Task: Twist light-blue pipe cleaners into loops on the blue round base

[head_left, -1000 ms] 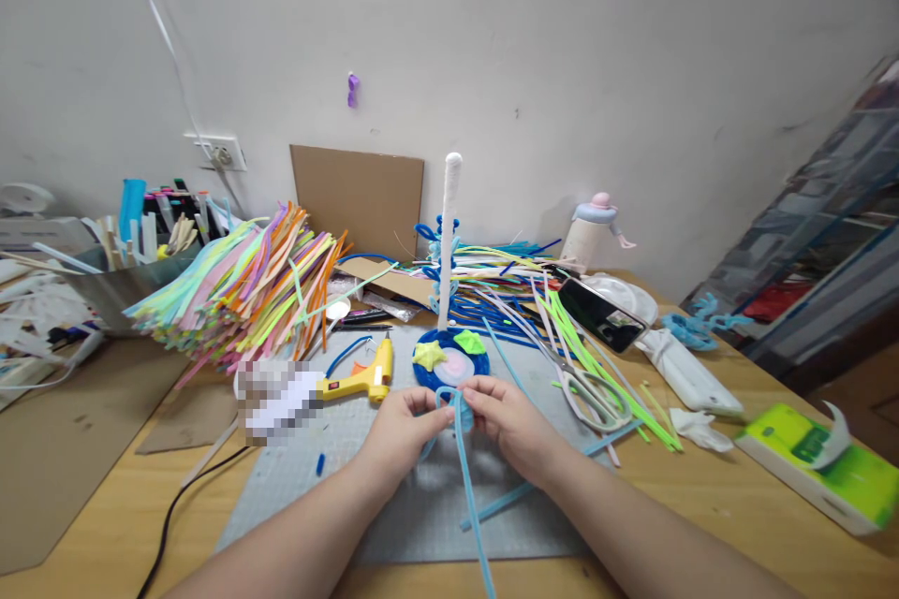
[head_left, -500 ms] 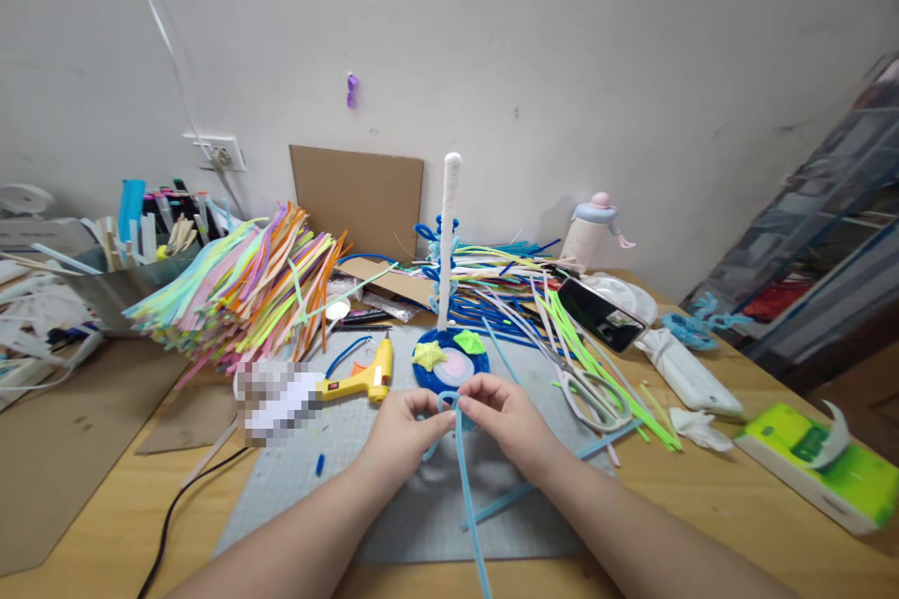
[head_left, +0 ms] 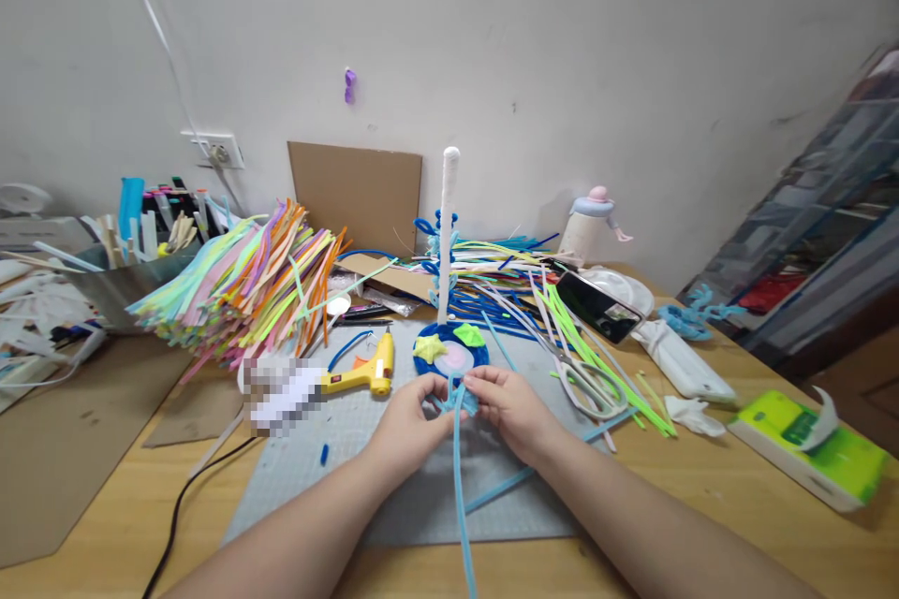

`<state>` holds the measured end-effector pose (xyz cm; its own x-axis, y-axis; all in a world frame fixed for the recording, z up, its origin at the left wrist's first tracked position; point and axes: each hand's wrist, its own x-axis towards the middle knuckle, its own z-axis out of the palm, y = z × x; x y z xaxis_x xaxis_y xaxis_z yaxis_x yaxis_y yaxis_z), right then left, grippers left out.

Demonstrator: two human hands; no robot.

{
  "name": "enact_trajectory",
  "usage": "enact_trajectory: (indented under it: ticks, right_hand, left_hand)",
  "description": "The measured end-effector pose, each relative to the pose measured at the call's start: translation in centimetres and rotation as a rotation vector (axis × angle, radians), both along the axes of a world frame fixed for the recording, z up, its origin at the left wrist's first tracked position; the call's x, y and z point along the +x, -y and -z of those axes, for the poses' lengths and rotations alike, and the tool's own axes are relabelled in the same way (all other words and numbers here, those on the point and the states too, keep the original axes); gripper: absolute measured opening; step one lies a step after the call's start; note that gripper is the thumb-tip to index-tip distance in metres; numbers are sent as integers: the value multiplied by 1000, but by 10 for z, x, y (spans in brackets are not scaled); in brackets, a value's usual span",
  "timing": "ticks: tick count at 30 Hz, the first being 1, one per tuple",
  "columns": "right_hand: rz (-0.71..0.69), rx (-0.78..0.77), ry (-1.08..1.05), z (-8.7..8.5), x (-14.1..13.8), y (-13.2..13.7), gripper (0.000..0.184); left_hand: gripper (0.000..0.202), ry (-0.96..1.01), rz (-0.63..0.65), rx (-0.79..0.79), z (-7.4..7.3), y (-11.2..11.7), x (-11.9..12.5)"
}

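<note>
Light blue pipe cleaners [head_left: 460, 477] are bent into small loops between my two hands, with a long tail hanging down toward me. My left hand [head_left: 414, 416] is closed, thumb and fingers pinching the looped part. On the other side my right hand [head_left: 509, 407] pinches the same looped part with its fingertips. Just beyond them stands a dark blue round base [head_left: 428, 370] bearing a yellow star [head_left: 430, 351], a green star [head_left: 469, 335] and a pale pink disc [head_left: 455, 360]. A white wrapped rod [head_left: 447, 234] rises behind it, with blue loops along its side.
A yellow glue gun [head_left: 365, 377] lies left on the grey cutting mat [head_left: 316, 505]. Scissors [head_left: 594, 386], green pipe cleaners and a phone [head_left: 600, 307] are to the right. A large multicoloured pipe cleaner bundle [head_left: 231, 290] and a tissue pack [head_left: 807, 449] flank the workspace.
The pipe cleaner loop between my fingers has turned and bunched, showing more loops now. My right fingers have shifted around it, and the hanging tail has swung slightly left.
</note>
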<state>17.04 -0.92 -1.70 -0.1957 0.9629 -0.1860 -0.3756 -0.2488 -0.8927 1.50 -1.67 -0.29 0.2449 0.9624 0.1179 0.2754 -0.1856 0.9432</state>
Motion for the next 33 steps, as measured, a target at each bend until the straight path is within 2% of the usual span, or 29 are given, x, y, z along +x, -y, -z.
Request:
enact_trajectory:
  ticks: [3, 6, 11, 13, 18, 21, 23, 25, 27, 30, 33]
  right_hand:
    - [18, 9, -16, 1, -1, 1, 26]
    - [31, 10, -7, 0, -1, 1, 26]
    - [47, 20, 41, -4, 0, 1, 28]
    - [39, 41, 84, -3, 0, 1, 27]
    - [43, 184, 257, -1, -2, 1, 27]
    - [111, 232, 302, -6, -3, 4, 31]
    - [25, 183, 359, -10, -5, 10, 32]
    - [-273, 77, 360, -15, -8, 20, 33]
    - [-474, -18, 342, -19, -12, 31, 29]
    - [-594, -93, 241, -21, -16, 41, 23]
    - [-629, -156, 39, -23, -12, 37, 16]
  left_hand:
    - [17, -16, -27, 55, -1, 2, 0]
    - [13, 64, 21, 13, -1, 1, -1]
    - [13, 318, 157, -272, 0, -4, -2]
    - [19, 306, 146, -333, 3, -6, -2]
    - [27, 234, 116, -333, 5, -7, -3]
    - [29, 313, -31, -291, 2, -11, -6]
    - [28, 372, -191, -225, 0, -16, -9]
    - [27, 431, -314, -181, 0, -20, -13]
    - [28, 484, -375, -169, 1, -23, -15]
    - [31, 524, -395, -193, 3, -26, -18]
    - [31, 574, -368, -241, 4, -28, -18]
